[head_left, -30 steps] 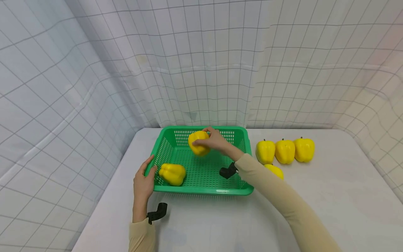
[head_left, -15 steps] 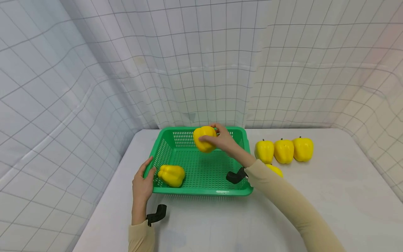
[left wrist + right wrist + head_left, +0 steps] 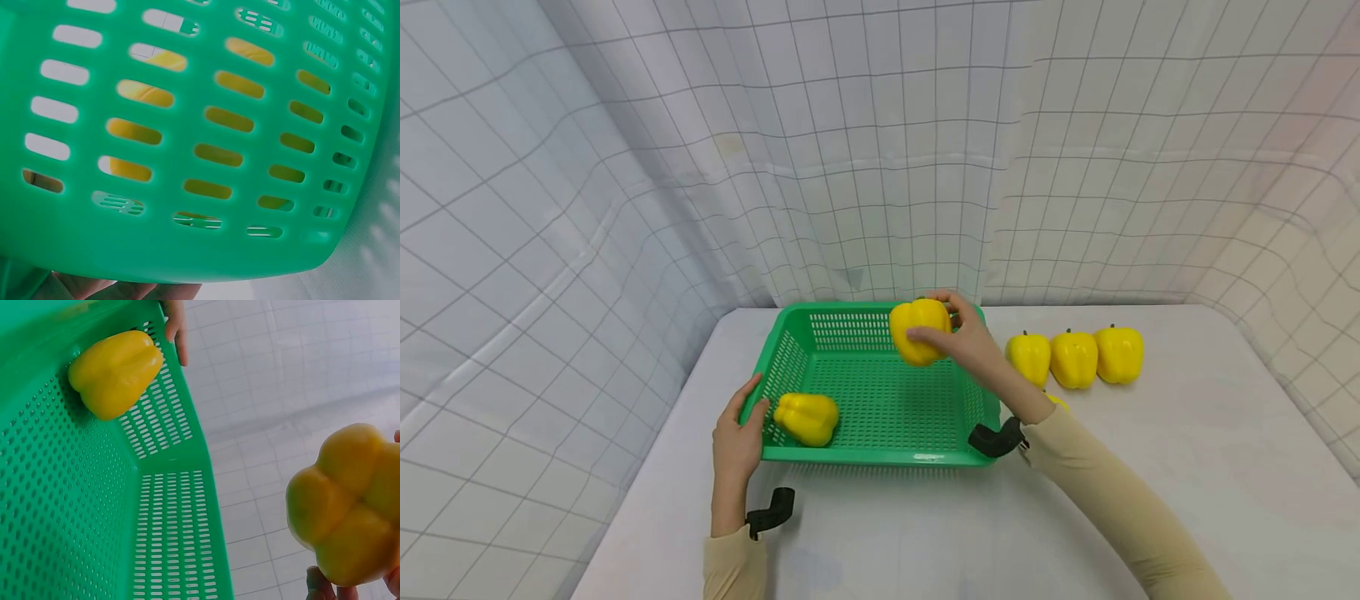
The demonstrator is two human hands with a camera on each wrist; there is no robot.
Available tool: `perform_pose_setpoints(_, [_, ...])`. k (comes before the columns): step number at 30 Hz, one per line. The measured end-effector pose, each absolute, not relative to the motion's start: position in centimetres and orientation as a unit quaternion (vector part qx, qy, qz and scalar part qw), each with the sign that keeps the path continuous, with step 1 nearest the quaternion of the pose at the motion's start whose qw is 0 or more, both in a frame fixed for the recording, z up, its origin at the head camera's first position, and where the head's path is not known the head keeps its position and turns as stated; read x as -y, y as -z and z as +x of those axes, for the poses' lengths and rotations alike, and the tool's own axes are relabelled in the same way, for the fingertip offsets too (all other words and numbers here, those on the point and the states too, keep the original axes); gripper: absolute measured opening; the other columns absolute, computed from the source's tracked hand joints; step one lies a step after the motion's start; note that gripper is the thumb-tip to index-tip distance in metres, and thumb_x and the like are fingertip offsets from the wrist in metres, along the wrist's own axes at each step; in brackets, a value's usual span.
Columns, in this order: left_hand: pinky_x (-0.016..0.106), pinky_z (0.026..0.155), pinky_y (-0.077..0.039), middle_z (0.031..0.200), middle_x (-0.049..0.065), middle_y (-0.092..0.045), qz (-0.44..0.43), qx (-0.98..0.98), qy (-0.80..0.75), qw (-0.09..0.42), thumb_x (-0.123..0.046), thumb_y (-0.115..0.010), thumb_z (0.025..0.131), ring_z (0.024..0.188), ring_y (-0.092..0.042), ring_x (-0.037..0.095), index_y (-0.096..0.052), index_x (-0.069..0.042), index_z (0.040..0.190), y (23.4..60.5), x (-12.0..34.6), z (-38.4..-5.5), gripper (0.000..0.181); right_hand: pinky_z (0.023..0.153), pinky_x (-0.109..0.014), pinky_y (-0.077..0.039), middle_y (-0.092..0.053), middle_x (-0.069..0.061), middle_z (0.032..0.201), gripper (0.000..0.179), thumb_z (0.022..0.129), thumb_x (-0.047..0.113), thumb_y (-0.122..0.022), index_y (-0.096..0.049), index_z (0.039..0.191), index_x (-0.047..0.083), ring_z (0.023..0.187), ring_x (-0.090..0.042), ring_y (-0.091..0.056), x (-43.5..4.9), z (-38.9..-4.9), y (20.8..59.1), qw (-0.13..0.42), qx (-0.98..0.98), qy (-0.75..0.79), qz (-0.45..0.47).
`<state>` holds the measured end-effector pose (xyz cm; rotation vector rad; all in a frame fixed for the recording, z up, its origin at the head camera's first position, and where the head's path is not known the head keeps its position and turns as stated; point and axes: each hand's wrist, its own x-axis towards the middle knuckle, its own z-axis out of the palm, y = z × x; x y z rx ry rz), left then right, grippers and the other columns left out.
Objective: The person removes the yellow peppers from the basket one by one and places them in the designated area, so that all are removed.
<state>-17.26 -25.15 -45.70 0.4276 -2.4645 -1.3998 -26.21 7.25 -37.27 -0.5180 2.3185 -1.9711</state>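
Note:
A yellow bell pepper (image 3: pixel 917 329) is held by my right hand (image 3: pixel 966 337), raised over the back right part of the green basket (image 3: pixel 880 457). Its lobed underside faces the camera in the right wrist view, with fingertips (image 3: pixel 319 584) at its edge. My left hand (image 3: pixel 737 437) grips the basket's left rim; the left wrist view has the slotted wall (image 3: pixel 156 250) close up, finger ends below it. Inside, at the front left corner, another yellow bell pepper (image 3: pixel 807 419) lies on its side.
Right of the basket, three yellow bell peppers (image 3: pixel 1073 360) stand in a row on the white table (image 3: pixel 1187 433). One more pepper (image 3: pixel 1057 402) is mostly hidden behind the right forearm. A white gridded curtain (image 3: pixel 880 167) hangs behind and at the sides.
My right hand has lifted the bell pepper and carried it rightward from the basket's middle. The left hand stays on the rim, and the other peppers have not moved.

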Motion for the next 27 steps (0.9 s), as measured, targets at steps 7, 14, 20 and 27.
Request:
perform_pose_setpoints(7, [0.039, 0.072, -0.038, 0.145, 0.009, -0.041, 0.149, 0.853, 0.482, 0.132, -0.038, -0.047, 0.099, 0.094, -0.050, 0.028, -0.046, -0.028, 0.142, 45.7, 25.2, -17.2, 0.044, 0.074, -0.036, -0.049, -0.043, -0.015, 0.119, 0.054, 0.082, 0.022, -0.074, -0.049, 0.128, 0.009, 0.094, -0.029, -0.046, -9.3, -24.7, 38.1, 0.009, -0.755, 0.642, -0.132])
perform_pose_setpoints(14, [0.045, 0.083, -0.038, 0.146, 0.009, -0.039, 0.145, 0.849, 0.490, 0.134, -0.036, -0.047, 0.099, 0.113, -0.046, 0.029, -0.046, -0.027, 0.142, 45.8, 25.1, -17.2, 0.044, 0.078, -0.034, -0.048, -0.044, -0.014, 0.122, 0.057, 0.085, 0.024, -0.072, -0.045, 0.133, 0.010, 0.096, -0.029, -0.048, -11.4, -22.7, 38.6, -0.003, -0.754, 0.651, -0.094])
perform_pose_setpoints(20, [0.041, 0.077, -0.038, 0.146, 0.009, -0.040, 0.143, 0.850, 0.487, 0.138, -0.035, -0.047, 0.099, 0.103, -0.048, 0.028, -0.046, -0.026, 0.142, 45.8, 25.2, -17.2, 0.044, 0.080, -0.030, -0.048, -0.041, -0.011, 0.124, 0.056, 0.087, 0.022, -0.071, -0.043, 0.134, 0.012, 0.100, -0.027, -0.046, -13.1, -21.0, 39.0, -0.009, -0.734, 0.676, -0.071])
perform_pose_setpoints(27, [0.041, 0.077, -0.038, 0.146, 0.008, -0.040, 0.146, 0.852, 0.484, 0.135, -0.037, -0.047, 0.099, 0.103, -0.050, 0.029, -0.046, -0.027, 0.142, 45.6, 25.2, -17.2, 0.045, 0.077, -0.024, -0.048, -0.044, -0.008, 0.116, 0.049, 0.089, 0.015, -0.068, -0.045, 0.132, 0.011, 0.098, -0.023, -0.045, -15.3, -19.7, 39.7, -0.048, -0.721, 0.689, -0.052])
